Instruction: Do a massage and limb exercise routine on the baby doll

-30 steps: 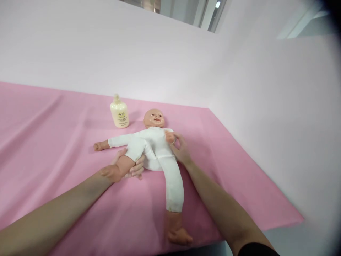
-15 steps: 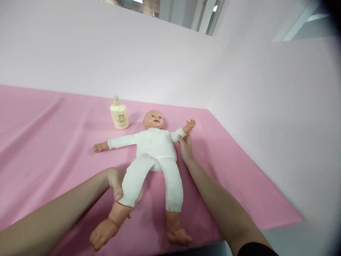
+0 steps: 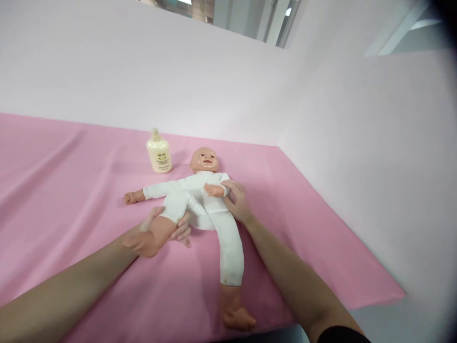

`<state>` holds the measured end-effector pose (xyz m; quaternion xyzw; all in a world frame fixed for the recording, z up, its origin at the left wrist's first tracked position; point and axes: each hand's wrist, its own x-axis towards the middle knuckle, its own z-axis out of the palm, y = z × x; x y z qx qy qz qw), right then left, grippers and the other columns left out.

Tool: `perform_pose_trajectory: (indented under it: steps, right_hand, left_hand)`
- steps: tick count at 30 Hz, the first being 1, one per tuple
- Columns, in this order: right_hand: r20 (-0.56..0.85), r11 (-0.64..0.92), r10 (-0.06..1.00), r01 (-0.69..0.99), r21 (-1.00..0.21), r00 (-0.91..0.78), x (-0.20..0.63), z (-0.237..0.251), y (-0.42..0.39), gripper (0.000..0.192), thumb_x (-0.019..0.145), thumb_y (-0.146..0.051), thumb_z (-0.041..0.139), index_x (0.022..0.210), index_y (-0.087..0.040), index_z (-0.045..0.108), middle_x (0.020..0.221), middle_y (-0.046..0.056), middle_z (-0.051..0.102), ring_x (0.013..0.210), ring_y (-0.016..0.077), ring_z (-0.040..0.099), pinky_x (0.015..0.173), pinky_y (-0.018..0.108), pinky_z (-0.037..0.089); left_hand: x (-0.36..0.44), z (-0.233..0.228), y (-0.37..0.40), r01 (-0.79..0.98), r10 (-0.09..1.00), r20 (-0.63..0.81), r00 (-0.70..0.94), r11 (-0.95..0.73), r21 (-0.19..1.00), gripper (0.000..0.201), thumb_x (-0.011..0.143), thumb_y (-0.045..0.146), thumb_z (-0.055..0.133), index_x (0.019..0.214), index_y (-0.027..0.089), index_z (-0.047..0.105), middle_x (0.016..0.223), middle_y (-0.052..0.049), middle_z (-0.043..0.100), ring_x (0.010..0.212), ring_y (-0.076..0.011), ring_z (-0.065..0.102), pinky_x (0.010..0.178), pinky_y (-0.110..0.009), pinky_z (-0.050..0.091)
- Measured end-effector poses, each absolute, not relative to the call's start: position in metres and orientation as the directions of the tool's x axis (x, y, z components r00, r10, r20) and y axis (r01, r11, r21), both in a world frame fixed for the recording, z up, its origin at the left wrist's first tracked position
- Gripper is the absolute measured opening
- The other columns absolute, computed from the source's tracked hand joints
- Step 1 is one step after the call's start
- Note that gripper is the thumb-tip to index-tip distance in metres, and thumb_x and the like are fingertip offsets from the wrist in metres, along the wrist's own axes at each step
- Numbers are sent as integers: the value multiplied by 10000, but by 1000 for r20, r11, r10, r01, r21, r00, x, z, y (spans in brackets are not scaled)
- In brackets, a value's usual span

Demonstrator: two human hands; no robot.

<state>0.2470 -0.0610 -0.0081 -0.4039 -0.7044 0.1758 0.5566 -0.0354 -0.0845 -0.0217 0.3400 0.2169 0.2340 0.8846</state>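
A baby doll (image 3: 210, 202) in a white bodysuit lies on its back on the pink cloth (image 3: 71, 190), head toward the wall. My left hand (image 3: 167, 228) grips the doll's leg on the left side, just below the knee, with that leg bent up toward its belly. My right hand (image 3: 237, 202) holds the doll's arm on the right side, folded across its chest. The doll's other arm stretches out to the left and its other leg lies straight toward me.
A cream lotion bottle (image 3: 159, 151) stands upright just left of the doll's head. Pale pink walls close off the back and the right side. The table's front edge runs just below the doll's straight foot (image 3: 237, 317).
The leg in my left hand went from straight to bent up against the body. My right hand swung the doll's arm from stretched outward to folded across the chest.
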Motion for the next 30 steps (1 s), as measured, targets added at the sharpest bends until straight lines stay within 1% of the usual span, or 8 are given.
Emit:
perform_pose_trajectory:
  steps: [3,6,11,15,18,21,25,30]
  right_hand:
    - [671,661,725,432,-613,-157,247,-6,-64,275,891,-256,630,1149,-317,701,1235,45,720,1242,267,628,1155,498,461]
    - [637,605,768,396,-690,-64,250,-11,-58,286,866,-274,669,1149,-299,693,1214,48,726,1202,261,641,1132,488,475]
    - [431,421,873,91,-902,229,255,-22,-43,356,814,-385,702,1134,-246,627,1145,61,720,1046,232,688,960,422,577]
    - [267,339,875,-116,-934,403,265,-27,-34,349,810,-447,693,1074,-253,573,1130,61,709,1066,235,691,925,414,597]
    - [144,266,886,-228,-937,442,273,-30,-28,361,838,-489,633,1111,-269,544,1160,65,710,1097,247,700,914,428,605]
    - [125,251,887,-237,-939,444,274,-30,-28,353,852,-499,612,1115,-274,541,1149,63,711,1088,244,705,893,415,609]
    - [301,364,856,-77,-928,419,263,-23,-39,352,830,-443,685,1117,-271,575,1130,49,707,1037,225,691,888,393,602]
    - [612,574,791,341,-744,4,251,-12,-54,246,836,-303,697,1081,-280,688,1128,54,719,1102,252,656,1044,453,519]
  left_hand:
    - [-32,-7,-88,-296,523,-67,849,578,760,508,704,677,690,777,184,590,642,-17,568,676,-174,535,835,-423,585]
    - [-29,2,-92,-256,479,-58,876,563,786,548,684,690,754,827,179,616,700,-16,589,666,-164,549,822,-404,594]
    - [-31,16,-100,7,164,-105,981,508,861,656,518,710,875,831,170,672,689,-81,650,652,-250,645,739,-468,604]
    - [-26,35,-100,228,-113,-199,974,427,875,593,484,629,924,829,179,748,663,-138,670,737,-378,711,653,-479,590]
    - [-23,41,-101,277,-207,-211,955,383,881,547,516,621,915,812,196,740,761,-163,711,797,-385,712,682,-475,573]
    - [-24,30,-103,187,-91,-164,982,411,892,581,524,665,893,807,192,709,759,-148,704,709,-313,668,651,-421,536]
    - [-27,5,-100,-237,376,35,926,509,827,645,619,802,747,749,184,617,590,-48,560,576,-188,513,653,-365,520]
    - [-23,-13,-85,-300,541,-58,839,547,781,567,755,725,675,799,163,614,610,-13,522,611,-160,476,694,-327,516]
